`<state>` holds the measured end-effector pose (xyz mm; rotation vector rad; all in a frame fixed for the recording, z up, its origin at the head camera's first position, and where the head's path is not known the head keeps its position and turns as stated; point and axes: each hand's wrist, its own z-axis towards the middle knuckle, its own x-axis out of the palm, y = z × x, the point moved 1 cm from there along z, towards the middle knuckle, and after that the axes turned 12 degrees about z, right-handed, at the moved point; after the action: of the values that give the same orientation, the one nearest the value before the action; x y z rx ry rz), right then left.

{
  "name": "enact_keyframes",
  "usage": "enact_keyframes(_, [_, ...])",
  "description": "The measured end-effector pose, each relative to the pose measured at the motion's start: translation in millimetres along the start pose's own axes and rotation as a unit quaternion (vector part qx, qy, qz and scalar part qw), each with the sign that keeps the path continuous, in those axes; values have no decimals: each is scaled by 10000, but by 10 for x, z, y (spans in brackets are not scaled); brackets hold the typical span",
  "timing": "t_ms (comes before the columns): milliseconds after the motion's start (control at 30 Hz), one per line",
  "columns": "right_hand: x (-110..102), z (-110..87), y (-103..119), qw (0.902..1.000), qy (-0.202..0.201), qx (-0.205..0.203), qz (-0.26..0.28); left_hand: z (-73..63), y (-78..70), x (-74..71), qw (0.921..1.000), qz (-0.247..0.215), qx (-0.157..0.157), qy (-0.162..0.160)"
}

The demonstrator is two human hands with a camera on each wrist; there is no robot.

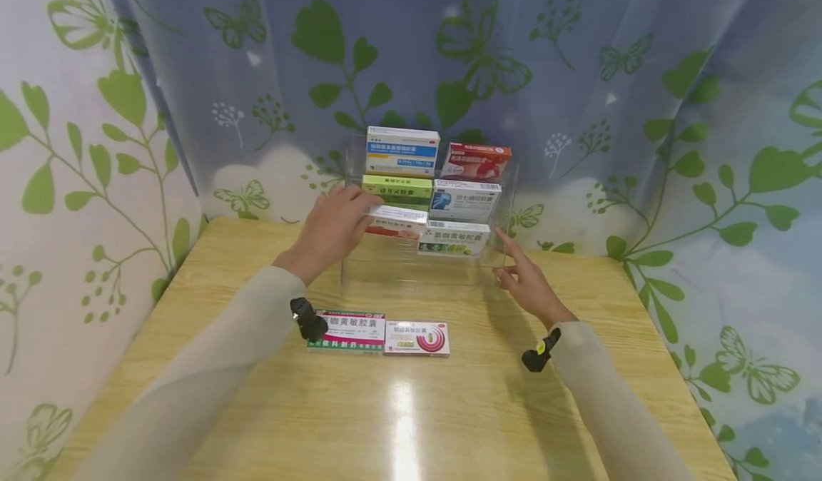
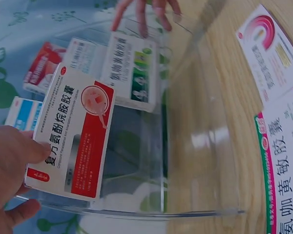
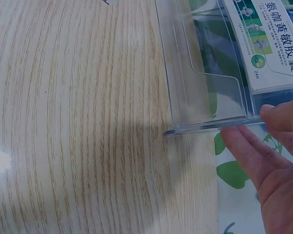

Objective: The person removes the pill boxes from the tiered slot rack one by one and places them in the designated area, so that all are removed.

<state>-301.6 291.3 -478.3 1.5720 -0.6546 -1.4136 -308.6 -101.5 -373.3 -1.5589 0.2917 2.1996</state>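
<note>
My left hand [image 1: 334,224] pinches a white and red capsule box [image 2: 73,136] at one end. In the head view this box is at the lower left of a clear stepped display rack [image 1: 411,274], partly covered by the fingers. My right hand [image 1: 529,285] is at the rack's right side, its index finger extended and its fingertips touching the clear side wall. Beside the held box stands a white and green capsule box [image 1: 454,240]. Behind them are a lime-green box [image 1: 398,191] and a grey-blue box [image 1: 465,199].
On the rack's top step stand a blue and white box [image 1: 402,151] and a red box [image 1: 477,161]. In front of the rack, a pink and green box [image 1: 353,332] and a white box with pink rings [image 1: 417,339] lie on the wooden table [image 1: 475,424]. A patterned curtain [image 1: 398,31] hangs behind.
</note>
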Motion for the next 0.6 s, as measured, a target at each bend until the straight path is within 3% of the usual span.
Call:
enact_keyframes(133, [-3,1,2,10000,37,25,-40,-61,28,-168,9970,-761,-16,143])
enact_keyframes(267, [4,-3,-9,9999,110,46,-26,-200,108,-252,9863,-1554,-31,559])
enact_keyframes(400, [-10,-4,-5,10000,82,2,-11,-393,192,-225,9756,-1895,157,1102])
enact_keyframes(600, [-8,7,-14,10000,69,9,-7,-747,281,-26,9575,-2076,371,1967])
